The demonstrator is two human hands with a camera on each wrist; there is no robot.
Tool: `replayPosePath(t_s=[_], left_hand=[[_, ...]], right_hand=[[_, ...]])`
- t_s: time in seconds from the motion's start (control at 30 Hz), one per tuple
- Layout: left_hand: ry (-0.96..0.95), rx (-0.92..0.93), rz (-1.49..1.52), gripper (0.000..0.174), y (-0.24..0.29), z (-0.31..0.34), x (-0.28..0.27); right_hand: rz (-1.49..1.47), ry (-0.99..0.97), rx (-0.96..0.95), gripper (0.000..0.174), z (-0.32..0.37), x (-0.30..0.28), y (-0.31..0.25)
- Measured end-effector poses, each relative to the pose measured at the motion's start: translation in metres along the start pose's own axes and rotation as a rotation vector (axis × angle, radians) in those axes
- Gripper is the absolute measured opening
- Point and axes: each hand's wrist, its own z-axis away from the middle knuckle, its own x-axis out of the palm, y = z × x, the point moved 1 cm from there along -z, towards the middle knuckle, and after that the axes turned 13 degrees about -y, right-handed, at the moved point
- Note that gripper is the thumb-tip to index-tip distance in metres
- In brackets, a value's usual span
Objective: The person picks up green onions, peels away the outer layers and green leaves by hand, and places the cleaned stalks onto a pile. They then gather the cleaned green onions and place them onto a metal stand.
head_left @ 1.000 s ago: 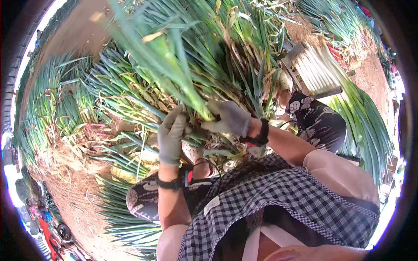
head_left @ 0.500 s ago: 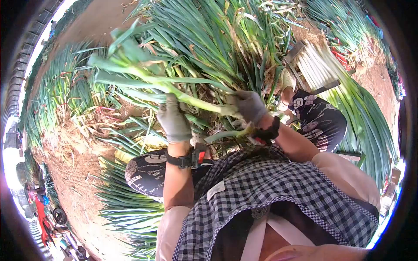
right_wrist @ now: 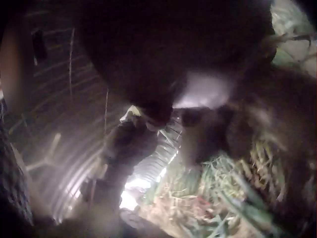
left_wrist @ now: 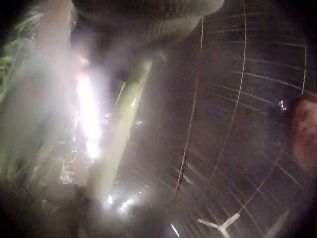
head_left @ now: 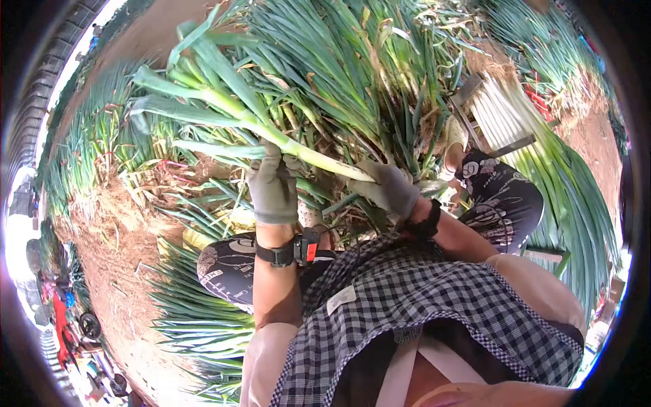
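Note:
A long green onion (head_left: 308,156) slants across in front of the person, its leaves fanned out to the upper left. My gloved right hand (head_left: 386,188) grips it near the white root end, thumb and fingers around the stalk. My gloved left hand (head_left: 273,186) holds it farther up, where the leaves begin, with fingers curled at the stalk. One loose-looking leaf (head_left: 217,149) runs to the left fingertips. In the left wrist view, the pale stalk (left_wrist: 121,134) reaches down from the glove (left_wrist: 173,25). The right wrist view is dark, and the fingers are mostly hidden there.
A large heap of green onions (head_left: 325,74) lies ahead. Trimmed green onions (head_left: 498,112) rest in a low frame (head_left: 512,146) at the right. More bundles (head_left: 102,142) lie at left, and a pile (head_left: 203,319) sits beside the left knee (head_left: 227,275).
The green onion has swung from pointing upward to lying slanted left. My right hand moved right to its root end, and a pale scrap seen below that hand half a second ago is gone.

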Motion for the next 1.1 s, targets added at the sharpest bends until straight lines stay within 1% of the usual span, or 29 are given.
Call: replayPosePath(t_s=[0.03,0.07,0.1,0.13,0.2,0.23,0.27,0.37,0.4,0.43,0.47,0.5,0.53,0.57,0.63,0.67,0.7,0.73,0.77,0.8,0.83,0.87,0.9,0.93,0.97,1.0,1.03,1.07,1.1], left_hand=[[0.073,-0.106,0.107,0.014,0.000,0.002,-0.010],[0.083,-0.121,0.101,0.014,-0.005,0.007,-0.017],[0.032,-0.057,-0.125,0.013,-0.009,0.008,-0.023],[-0.083,-0.020,-0.393,0.014,-0.008,0.008,-0.029],[-0.237,0.143,-0.936,0.016,-0.007,0.010,-0.042],[-0.208,0.015,-0.707,0.015,-0.006,0.012,-0.045],[-0.194,-0.048,-0.594,0.015,-0.006,0.013,-0.047],[-0.142,-0.211,-0.296,0.013,-0.010,0.015,-0.049],[-0.136,-0.331,-0.140,0.013,-0.010,0.015,-0.049],[-0.112,-0.451,0.011,0.014,-0.006,0.016,-0.043],[-0.113,-0.453,0.013,0.014,-0.009,0.017,-0.042],[-0.289,-0.596,-0.136,0.017,-0.019,0.021,-0.034],[-0.467,-0.738,-0.286,0.021,-0.031,0.027,-0.025],[-0.534,-0.687,-0.438,0.027,-0.056,0.042,-0.021],[-0.603,-0.636,-0.589,0.034,-0.092,0.058,-0.021],[-0.562,-0.670,-0.690,0.038,-0.100,0.060,-0.021],[-0.519,-0.701,-0.789,0.043,-0.109,0.059,-0.028],[-0.314,-0.577,-0.884,0.041,-0.126,0.051,-0.062],[-0.123,-0.682,-0.700,0.037,-0.070,0.033,-0.018],[-0.006,-0.489,-0.607,0.037,-0.048,0.023,-0.013],[-0.071,-0.334,-0.510,0.041,-0.031,0.013,-0.016],[-0.149,-0.188,-0.401,0.045,-0.013,0.003,-0.018],[-0.089,-0.098,-0.206,0.045,0.002,0.000,0.000],[-0.229,-0.024,-0.135,0.040,0.007,-0.001,-0.006],[-0.213,-0.022,-0.380,0.034,0.007,-0.005,-0.014],[-0.197,-0.022,-0.624,0.030,0.005,-0.008,-0.020],[-0.199,-0.022,-0.620,0.030,0.001,-0.009,-0.018],[-0.034,-0.077,-0.501,0.027,-0.006,-0.010,-0.016],[0.129,-0.137,-0.379,0.027,-0.014,-0.010,-0.014]], right_hand=[[0.130,0.151,-0.083,0.040,0.003,0.006,-0.006],[0.115,0.147,-0.072,0.040,0.010,0.008,-0.009],[0.187,0.171,-0.050,0.039,0.016,0.005,-0.016],[0.263,0.195,-0.030,0.039,0.018,0.001,-0.026],[0.274,0.204,-0.041,0.038,0.020,0.007,-0.022],[0.269,0.268,-0.108,0.037,0.020,0.012,-0.015],[0.263,0.331,-0.178,0.036,0.020,0.016,-0.009],[0.182,0.308,-0.212,0.037,0.025,0.020,0.000],[0.180,0.307,-0.210,0.037,0.027,0.021,-0.001],[0.106,0.315,-0.248,0.039,0.029,0.020,-0.004],[0.035,0.326,-0.286,0.041,0.030,0.020,-0.008],[0.034,0.327,-0.283,0.041,0.029,0.019,-0.010],[0.070,0.342,-0.319,0.042,0.028,0.017,-0.013],[0.107,0.359,-0.359,0.044,0.027,0.015,-0.015],[0.090,0.345,-0.386,0.043,0.027,0.003,-0.021],[0.078,0.327,-0.417,0.041,0.029,-0.003,-0.024],[0.037,0.229,-0.275,0.037,0.034,-0.008,-0.021],[0.039,0.231,-0.272,0.037,0.035,-0.012,-0.017],[-0.053,0.223,-0.303,0.034,0.034,-0.016,-0.012],[-0.145,0.211,-0.335,0.031,0.034,-0.018,-0.009],[-0.083,0.164,-0.289,0.029,0.038,-0.024,-0.014],[-0.084,0.156,-0.293,0.029,0.036,-0.029,-0.010],[0.016,0.086,-0.277,0.030,0.032,-0.034,-0.004],[0.116,0.020,-0.259,0.031,0.027,-0.034,0.001],[-0.092,0.050,-0.138,0.026,0.019,-0.030,0.006],[-0.092,0.049,-0.133,0.026,0.010,-0.035,0.009],[0.340,0.270,-0.323,0.023,0.000,-0.046,0.000],[0.774,0.488,-0.500,0.020,-0.005,-0.050,-0.013],[0.777,0.489,-0.488,0.020,-0.008,-0.046,-0.027]])
